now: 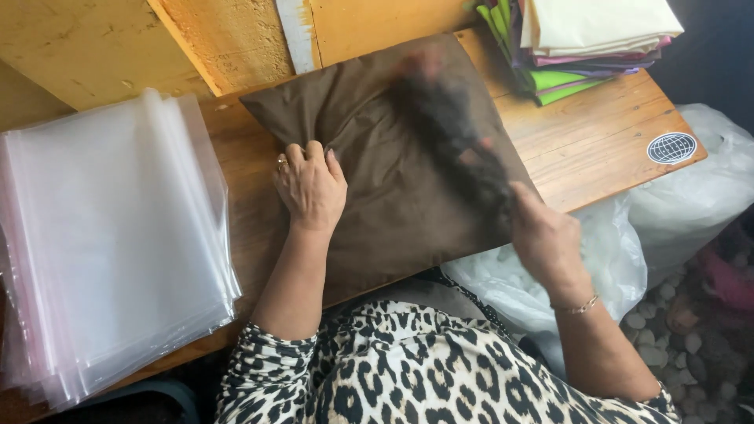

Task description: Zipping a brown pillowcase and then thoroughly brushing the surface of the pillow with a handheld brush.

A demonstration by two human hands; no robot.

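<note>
Two hands on one brown cloth.
I see my left hand (pixel 310 187) pressing flat, open, on the brown cloth (pixel 377 157); my right hand (pixel 546 235) grips a blurred dark bundle (pixel 448 126).
</note>
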